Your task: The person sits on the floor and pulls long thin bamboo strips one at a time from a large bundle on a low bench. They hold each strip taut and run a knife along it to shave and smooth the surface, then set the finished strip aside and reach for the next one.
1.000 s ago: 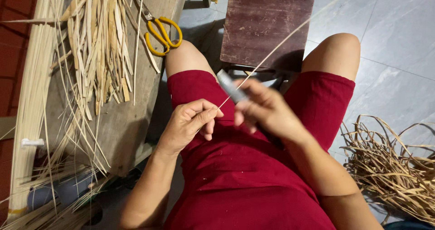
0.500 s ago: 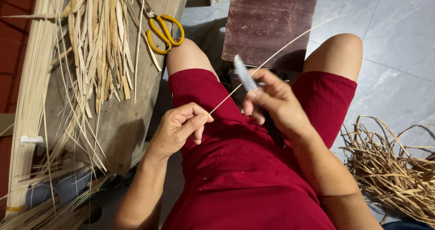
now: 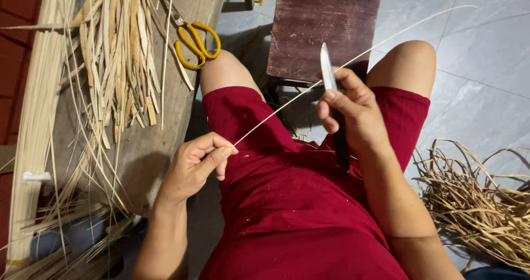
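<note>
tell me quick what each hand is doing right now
Left hand: closed, pinching the end of a thin pale strip.
Right hand: closed on a knife, blade up against the strip.

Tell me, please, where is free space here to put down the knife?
Free: the dark wooden stool top beyond the knees, and the grey floor tiles right of it. Crowded: the wooden board under the cane strips and yellow scissors, and the shavings pile.
</note>
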